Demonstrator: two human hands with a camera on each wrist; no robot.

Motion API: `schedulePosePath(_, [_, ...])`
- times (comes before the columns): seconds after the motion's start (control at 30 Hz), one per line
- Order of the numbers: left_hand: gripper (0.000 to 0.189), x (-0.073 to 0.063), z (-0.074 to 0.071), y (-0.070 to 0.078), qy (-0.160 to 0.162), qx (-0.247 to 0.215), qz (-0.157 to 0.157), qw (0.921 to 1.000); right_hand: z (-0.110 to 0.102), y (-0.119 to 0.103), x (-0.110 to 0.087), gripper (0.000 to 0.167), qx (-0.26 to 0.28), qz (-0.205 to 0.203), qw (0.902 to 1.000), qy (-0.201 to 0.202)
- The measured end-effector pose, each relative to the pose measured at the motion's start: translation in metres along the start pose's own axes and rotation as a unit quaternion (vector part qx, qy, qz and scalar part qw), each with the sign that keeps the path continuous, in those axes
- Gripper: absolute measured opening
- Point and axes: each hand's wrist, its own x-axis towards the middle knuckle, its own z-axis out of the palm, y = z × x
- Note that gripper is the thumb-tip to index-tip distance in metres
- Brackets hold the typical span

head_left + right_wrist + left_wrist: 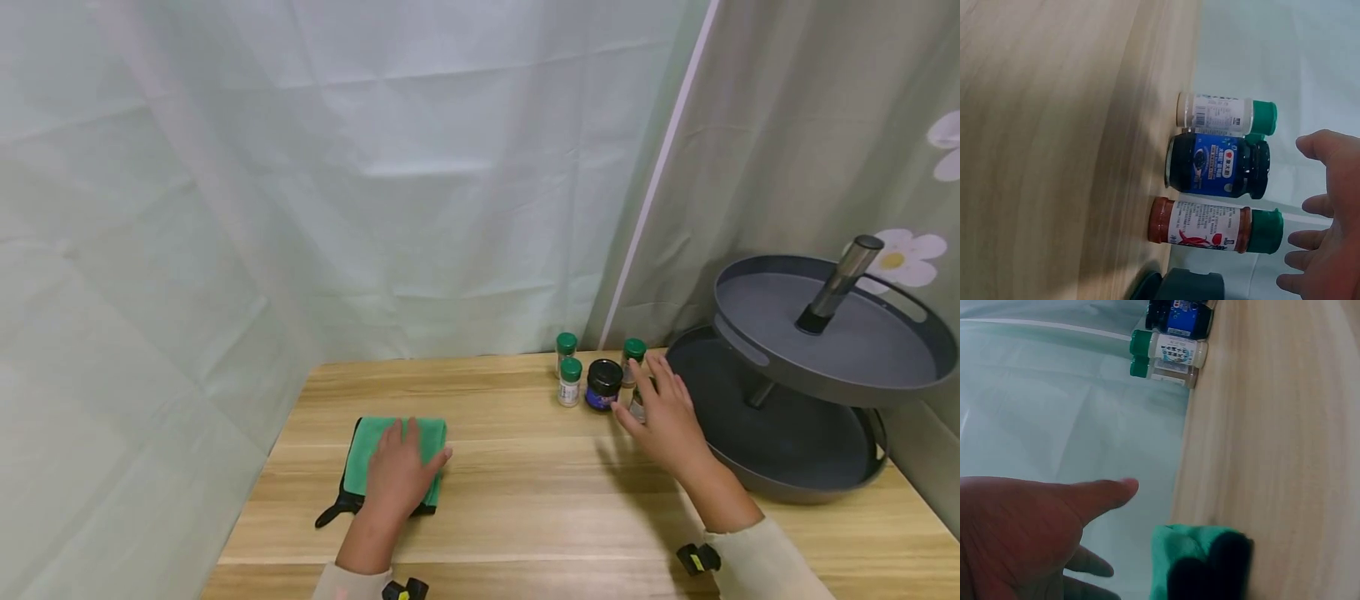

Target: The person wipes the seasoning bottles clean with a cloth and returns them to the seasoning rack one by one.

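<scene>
Over a folded green cloth [362, 450] with black edging, my left hand [397, 475] hovers with spread, relaxed fingers and holds nothing. The left wrist view shows its thumb held out, apart from the cloth. My right hand [670, 425] reaches above a group of seasoning containers, fingers loosely extended. Nearest to it is a green-capped bottle of red seasoning [1207, 225], which the hand partly covers in the head view. Beside that stands a dark jar [604, 385] with a black lid and blue label. A small green-capped shaker [569, 392] of pale contents is left of the jar.
Two more green-capped bottles stand behind, one at the back left [566, 346] and one at the back right [633, 352]. On the right, a grey two-tier round tray [780, 487] with a metal post rests on the wooden table [525, 508]. Pale curtains hang behind.
</scene>
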Motion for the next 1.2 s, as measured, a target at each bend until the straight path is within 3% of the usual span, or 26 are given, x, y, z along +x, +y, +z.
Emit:
schedulePosePath(0.3, [0.084,-0.002,0.002,-0.015,-0.006,0.019,-0.067,0.9975,0.002,0.008,0.001,0.076,-0.012,0.006,0.9999,0.005])
schedulePosePath(0.53, [0.082,-0.003,0.007,-0.024,-0.015,0.025,-0.071,0.9971,0.003,0.013,-0.002,0.075,-0.008,0.018,0.9998,-0.003])
schedulePosePath(0.67, [0.09,-0.001,0.012,-0.029,-0.025,0.022,-0.077,0.9965,0.006,0.015,-0.003,0.072,-0.003,0.02,0.9998,-0.003])
schedulePosePath(0.83, [0.105,-0.001,0.016,-0.035,-0.056,-0.002,-0.094,0.994,0.011,0.014,-0.001,0.067,0.005,0.008,0.9996,0.025])
schedulePosePath(1.03, [0.124,-0.001,0.023,-0.034,-0.082,-0.001,-0.109,0.9907,0.016,0.014,0.001,0.065,0.006,0.005,0.9992,0.04])
schedulePosePath(1.2, [0.122,-0.002,0.028,-0.032,-0.081,0.011,-0.112,0.9903,0.017,0.014,0.002,0.065,0.008,0.01,0.9994,0.032])
